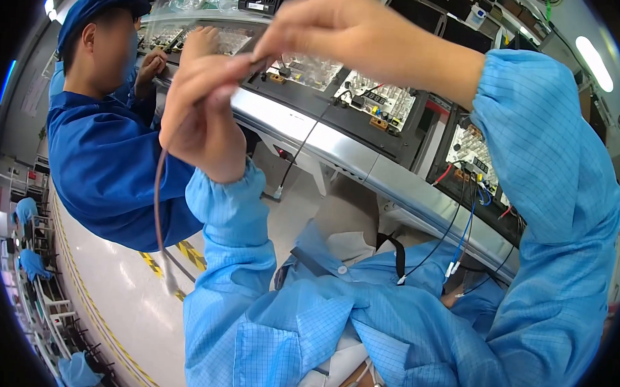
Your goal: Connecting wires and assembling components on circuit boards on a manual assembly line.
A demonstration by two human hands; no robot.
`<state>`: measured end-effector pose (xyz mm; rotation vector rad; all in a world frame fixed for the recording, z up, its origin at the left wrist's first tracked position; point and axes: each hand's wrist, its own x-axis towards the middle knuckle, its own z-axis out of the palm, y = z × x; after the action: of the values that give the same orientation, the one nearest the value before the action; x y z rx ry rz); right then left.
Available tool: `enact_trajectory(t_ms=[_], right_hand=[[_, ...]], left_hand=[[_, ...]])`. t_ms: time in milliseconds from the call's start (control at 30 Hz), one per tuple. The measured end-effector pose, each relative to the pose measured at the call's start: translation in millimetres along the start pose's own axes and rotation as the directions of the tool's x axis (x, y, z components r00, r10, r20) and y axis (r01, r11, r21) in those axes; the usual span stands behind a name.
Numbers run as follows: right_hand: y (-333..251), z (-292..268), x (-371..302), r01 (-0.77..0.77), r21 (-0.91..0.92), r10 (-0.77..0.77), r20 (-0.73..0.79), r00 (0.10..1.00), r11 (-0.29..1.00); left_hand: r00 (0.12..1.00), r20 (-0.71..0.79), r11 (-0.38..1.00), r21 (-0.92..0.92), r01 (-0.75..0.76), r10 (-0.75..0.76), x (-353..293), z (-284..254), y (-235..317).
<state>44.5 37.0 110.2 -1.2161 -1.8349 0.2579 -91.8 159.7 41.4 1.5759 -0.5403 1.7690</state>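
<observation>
One bare left hand [201,116] is gripping one thin brown cable [157,201]; one bare right hand [325,29] is pinching one dark, blurred piece [259,64].

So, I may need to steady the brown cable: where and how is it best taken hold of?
Probably the hanging stretch of the brown cable, pinched from the left: it's thin, gently curved and clear of the left hand above, with a light-blue sleeve to its right.

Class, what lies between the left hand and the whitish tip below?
The head view shows a brown cable between the left hand and the whitish tip.
</observation>
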Motion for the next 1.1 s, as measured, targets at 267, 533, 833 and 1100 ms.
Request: enact_trajectory(t_ms=[267, 533, 833, 1100], right_hand=[[-61.3, -97.4, -29.5, -0.299, -0.351, 0.179, -0.336, 0.925, 0.887], [-74.4, -65.9, -76.9, -0.380, -0.306, 0.463, 0.269, 0.845, 0.873], [-80.9, -61.5, -89.2, -0.364, -0.420, 0.520, 0.355, 0.777, 0.831], [-75.8, -62.7, -96.8, -0.353, -0.387, 0.488, 0.342, 0.803, 0.852]], left_hand=[[0.768, 0.159, 0.785, 0.142, 0.604, -0.620, -55.6, 0.4, -85.3], [0.719, 0.224, 0.733, 0.411, 0.542, -0.658, -79.0, -3.5, -112.7], [0.710, 0.306, 0.752, 0.459, 0.473, -0.634, -69.3, 4.2, -89.8], [0.730, 0.339, 0.762, 0.529, 0.373, -0.593, -68.5, 8.6, -86.3]])
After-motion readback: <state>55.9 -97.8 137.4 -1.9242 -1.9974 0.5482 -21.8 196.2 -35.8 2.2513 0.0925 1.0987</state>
